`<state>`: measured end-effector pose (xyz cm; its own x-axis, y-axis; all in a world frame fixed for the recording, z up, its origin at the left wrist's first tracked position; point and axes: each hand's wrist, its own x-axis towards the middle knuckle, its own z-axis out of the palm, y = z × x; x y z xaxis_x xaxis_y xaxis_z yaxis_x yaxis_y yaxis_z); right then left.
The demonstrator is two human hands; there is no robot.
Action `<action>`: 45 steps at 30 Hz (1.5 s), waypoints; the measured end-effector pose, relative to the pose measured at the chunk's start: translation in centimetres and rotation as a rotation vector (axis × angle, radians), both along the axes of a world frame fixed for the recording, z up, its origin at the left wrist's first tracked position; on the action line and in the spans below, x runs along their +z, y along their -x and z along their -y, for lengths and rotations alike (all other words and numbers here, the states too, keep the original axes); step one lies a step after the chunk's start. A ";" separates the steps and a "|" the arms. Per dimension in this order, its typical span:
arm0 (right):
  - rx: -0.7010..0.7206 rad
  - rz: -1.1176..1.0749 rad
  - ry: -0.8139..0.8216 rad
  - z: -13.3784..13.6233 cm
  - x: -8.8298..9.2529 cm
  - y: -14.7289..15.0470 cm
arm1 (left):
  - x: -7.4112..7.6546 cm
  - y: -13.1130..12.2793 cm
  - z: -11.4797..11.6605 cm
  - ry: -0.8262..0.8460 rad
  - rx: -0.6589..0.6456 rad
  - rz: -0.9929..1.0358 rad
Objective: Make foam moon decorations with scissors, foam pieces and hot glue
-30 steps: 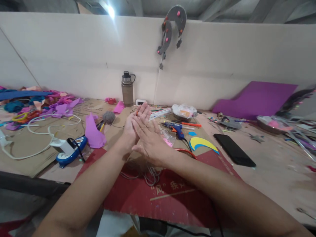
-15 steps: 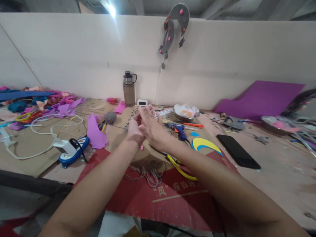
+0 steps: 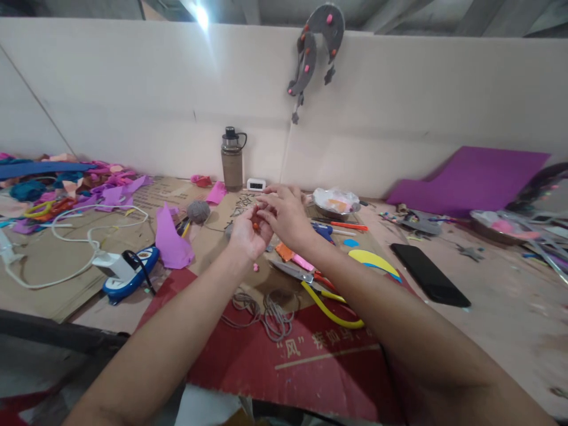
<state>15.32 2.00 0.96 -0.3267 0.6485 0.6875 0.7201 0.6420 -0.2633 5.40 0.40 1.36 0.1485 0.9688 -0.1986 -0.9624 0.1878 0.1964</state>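
Both my hands meet above the middle of the cardboard-covered table (image 3: pixel 497 307). My left hand (image 3: pixel 246 236) is cupped palm up with a small orange piece (image 3: pixel 255 225) in it. My right hand (image 3: pixel 286 214) reaches over from the right, its fingertips pinched on that same orange piece. Just below my hands lie scissors with yellow and red handles (image 3: pixel 319 287) and a small pink and orange scrap (image 3: pixel 293 255). A tangle of grey cord (image 3: pixel 266 307) lies on the red cardboard sheet (image 3: pixel 310 361) nearest me.
A bottle (image 3: pixel 232 158) stands at the back wall beside a small white clock (image 3: pixel 256 184). A blue glue gun (image 3: pixel 323 232), a foil dish (image 3: pixel 335 202), a yellow and blue crescent (image 3: pixel 375 263) and a black phone (image 3: pixel 430 275) lie right. Felt scraps (image 3: pixel 89 189), a grey yarn ball (image 3: pixel 197 210) and a charger (image 3: pixel 126 269) lie left.
My hands were pressed flat together, palms rubbing; they have parted and moved away from me, the left cupping and the right pinching the orange piece. The scissors have come into sight.
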 end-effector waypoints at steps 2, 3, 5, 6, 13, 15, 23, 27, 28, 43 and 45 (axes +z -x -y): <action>0.035 -0.009 -0.008 -0.3 -0.2 0.1 | -0.2 -0.1 -0.1 0.025 0.002 0.001; 0.048 -0.018 -0.008 -0.5 -0.3 0.0 | -0.3 -0.1 -0.1 0.038 0.005 -0.007; 0.056 -0.037 0.003 -0.8 -0.4 -0.2 | -0.5 0.0 -0.1 0.043 -0.008 -0.027; 0.054 -0.052 0.015 -1.0 -0.4 -0.3 | -0.5 0.0 -0.1 0.029 -0.029 -0.037; 0.110 -0.236 0.077 -0.4 -0.5 -1.3 | -0.6 0.3 0.4 -0.041 -0.058 -0.091; 0.153 -0.191 0.090 0.3 -0.8 -1.4 | -0.6 0.5 0.4 -0.051 -0.035 -0.101; 0.187 0.134 -0.044 2.7 -3.4 -1.8 | -0.5 1.4 0.2 -0.189 -0.006 -0.197; 0.189 0.208 -0.018 2.5 -3.3 -1.7 | -0.9 1.4 0.3 -0.234 -0.097 -0.254; 0.174 0.231 -0.010 2.5 -3.1 -1.8 | -1.0 1.5 0.4 -0.234 -0.141 -0.262; 0.099 0.336 0.005 2.8 -3.0 -2.7 | -1.0 1.7 0.3 -0.218 -0.119 -0.227; 0.107 0.347 -0.004 3.4 -3.1 -2.9 | -0.9 1.8 0.2 -0.238 -0.071 -0.207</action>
